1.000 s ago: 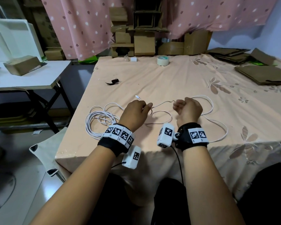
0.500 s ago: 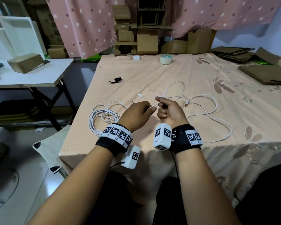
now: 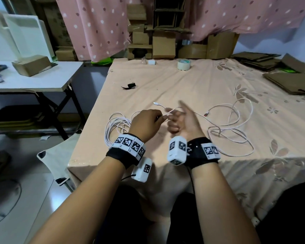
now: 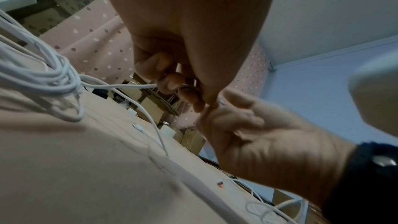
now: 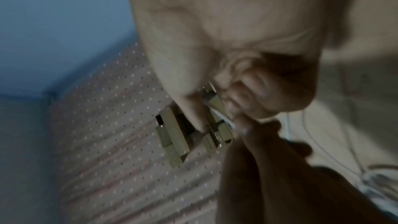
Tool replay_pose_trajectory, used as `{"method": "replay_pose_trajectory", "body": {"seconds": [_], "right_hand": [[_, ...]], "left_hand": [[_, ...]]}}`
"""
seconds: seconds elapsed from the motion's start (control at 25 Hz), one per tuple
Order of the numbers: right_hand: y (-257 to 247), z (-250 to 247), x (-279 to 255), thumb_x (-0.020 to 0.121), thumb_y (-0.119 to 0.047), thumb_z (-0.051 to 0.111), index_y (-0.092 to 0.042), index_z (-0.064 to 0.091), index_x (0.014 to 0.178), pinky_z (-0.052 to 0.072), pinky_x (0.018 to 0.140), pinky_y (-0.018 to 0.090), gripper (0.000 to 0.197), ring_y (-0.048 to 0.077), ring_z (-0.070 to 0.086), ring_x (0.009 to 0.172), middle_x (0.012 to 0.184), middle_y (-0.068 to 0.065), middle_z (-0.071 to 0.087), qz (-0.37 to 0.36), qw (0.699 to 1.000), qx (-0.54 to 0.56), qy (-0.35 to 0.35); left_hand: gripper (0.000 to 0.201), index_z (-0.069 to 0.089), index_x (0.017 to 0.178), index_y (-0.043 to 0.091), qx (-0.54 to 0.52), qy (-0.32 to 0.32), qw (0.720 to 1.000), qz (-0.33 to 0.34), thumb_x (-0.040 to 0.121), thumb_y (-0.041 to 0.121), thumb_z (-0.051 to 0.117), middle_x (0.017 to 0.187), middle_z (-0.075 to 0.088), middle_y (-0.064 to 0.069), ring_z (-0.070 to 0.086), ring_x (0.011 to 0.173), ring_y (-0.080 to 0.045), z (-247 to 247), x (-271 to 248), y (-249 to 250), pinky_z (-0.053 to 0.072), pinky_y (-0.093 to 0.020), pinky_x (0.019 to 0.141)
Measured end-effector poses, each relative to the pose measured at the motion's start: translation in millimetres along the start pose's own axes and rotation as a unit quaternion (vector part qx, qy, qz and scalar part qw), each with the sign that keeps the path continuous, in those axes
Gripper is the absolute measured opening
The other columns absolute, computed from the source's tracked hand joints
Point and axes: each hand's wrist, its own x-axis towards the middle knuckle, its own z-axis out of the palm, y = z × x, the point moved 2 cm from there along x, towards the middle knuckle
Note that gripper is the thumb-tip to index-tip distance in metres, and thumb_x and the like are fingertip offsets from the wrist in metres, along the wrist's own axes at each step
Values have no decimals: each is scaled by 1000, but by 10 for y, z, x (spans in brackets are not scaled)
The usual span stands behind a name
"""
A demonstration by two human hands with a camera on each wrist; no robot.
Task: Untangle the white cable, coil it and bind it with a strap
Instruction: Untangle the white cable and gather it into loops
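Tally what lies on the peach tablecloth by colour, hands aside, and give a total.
White: 2, the cable and the small plug at the far edge.
Black: 1, the strap.
Pale cream: 1, the roll of tape.
Brown: 1, the stack of flat cardboard at the far right.
Total: 5.

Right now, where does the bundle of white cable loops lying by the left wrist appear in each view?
Head view: the cable bundle lies left of centre on the cloth, just left of the left hand.
Left wrist view: it fills the left edge, blurred.
Right wrist view: only a blurred white patch at the lower right corner, probably it.
Shared landmark: the stacked cardboard boxes in front of the pink dotted curtain.
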Motion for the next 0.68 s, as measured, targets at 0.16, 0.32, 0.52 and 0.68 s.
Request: {"method": "replay_pose_trajectory", "body": {"seconds": [0.16,0.32,0.52,0.68], "right_hand": [[-65,155,48,106,-14,47,-6,56,85,24,33,15,24,3,28,34,44,-8,31,-91,996,-9,-4],[-522,-152,44,106,-13,48,-6,56,91,38,39,18,18,8,44,38,51,-4,41,-226,931,280,67],[-115,-65,61,97,-42,60,-14,62,79,28,36,15,33,9,40,38,58,-1,53,-2,996,-86,15],[164,307,-71,95,-13,55,-5,68,104,37,40,18,18,11,51,46,66,6,61,16,971,-203,-122]], "left_hand": [[34,55,78,18,79,10,997,-4,100,43,48,75,63,2,58,80,-26,15,-68,-22,33,-33,57],[33,63,83,17,68,-33,996,-45,99,43,51,82,66,1,58,83,-25,-41,-126,-340,46,-35,66],[32,61,75,9,-40,-42,997,-41,98,31,57,68,60,-5,55,72,-28,64,-82,-375,44,-40,66],[31,60,75,6,-52,-38,997,-35,97,27,54,67,60,-9,56,70,-31,66,-117,-337,42,-41,64]]}}
